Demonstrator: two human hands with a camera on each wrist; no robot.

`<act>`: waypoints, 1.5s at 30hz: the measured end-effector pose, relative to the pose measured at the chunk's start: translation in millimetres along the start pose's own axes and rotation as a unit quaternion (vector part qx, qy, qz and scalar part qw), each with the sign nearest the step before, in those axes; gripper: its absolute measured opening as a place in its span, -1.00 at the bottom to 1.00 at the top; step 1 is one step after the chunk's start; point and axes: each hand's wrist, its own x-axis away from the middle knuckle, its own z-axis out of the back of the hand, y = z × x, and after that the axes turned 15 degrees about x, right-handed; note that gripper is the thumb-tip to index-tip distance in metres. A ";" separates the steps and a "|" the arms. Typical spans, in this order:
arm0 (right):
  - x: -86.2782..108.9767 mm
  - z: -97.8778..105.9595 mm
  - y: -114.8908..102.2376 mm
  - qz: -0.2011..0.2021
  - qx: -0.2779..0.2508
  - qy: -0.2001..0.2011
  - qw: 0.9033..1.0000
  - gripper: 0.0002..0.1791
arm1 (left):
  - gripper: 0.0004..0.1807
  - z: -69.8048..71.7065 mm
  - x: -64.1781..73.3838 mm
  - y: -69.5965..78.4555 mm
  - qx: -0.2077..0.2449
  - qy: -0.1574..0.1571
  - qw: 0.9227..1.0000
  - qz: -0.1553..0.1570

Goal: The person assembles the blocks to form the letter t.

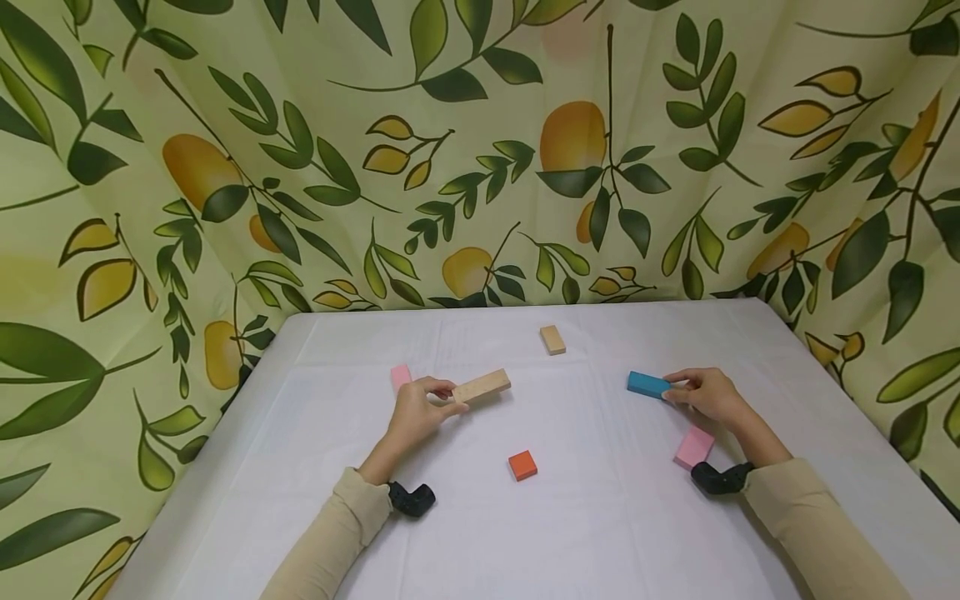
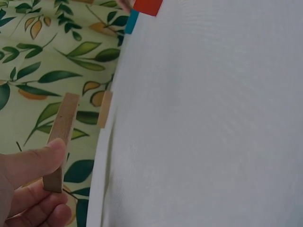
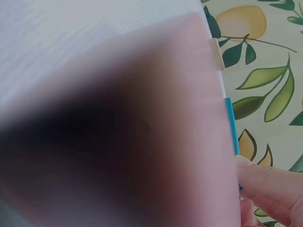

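My left hand point(image 1: 418, 414) pinches one end of a long plain wooden block point(image 1: 482, 386), which points to the right in the head view. In the left wrist view, the thumb lies across the wooden block point(image 2: 64, 125) with the fingers on its other side. On the right, my right hand point(image 1: 708, 393) pinches the near end of a blue block point(image 1: 648, 384) between thumb and fingers. A pink block point(image 1: 694, 447) lies just below that hand, beside the wrist. Blurred and very close, the pink block point(image 3: 199, 118) hides much of the right wrist view.
An orange-red square block point(image 1: 522, 465) lies on the white table point(image 1: 585, 533) between the forearms. Farther back is a small wooden block point(image 1: 552, 340). Another pink block point(image 1: 401, 376) sits behind the left hand. A leaf-patterned curtain point(image 1: 480, 167) borders the table's far edge.
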 end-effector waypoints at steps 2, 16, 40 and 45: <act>0.5 0.1 0.2 -0.002 -0.001 -0.002 1.000 -0.47 | -0.67 -3.3 1.6 1.4 -0.003 0.005 1.000 -0.002; 3.6 -0.1 0.0 -0.002 -0.004 -0.005 1.000 -0.47 | -0.65 -25.3 6.7 6.2 0.006 0.037 0.999 0.008; 3.0 2.0 -1.9 -0.004 -0.002 -0.007 1.000 -0.46 | -0.67 -44.0 6.3 15.7 -0.014 0.021 0.997 0.068; 2.3 1.9 -0.9 -0.005 0.000 -0.005 1.000 -0.46 | -0.66 -45.2 6.5 16.9 -0.022 0.011 0.996 0.080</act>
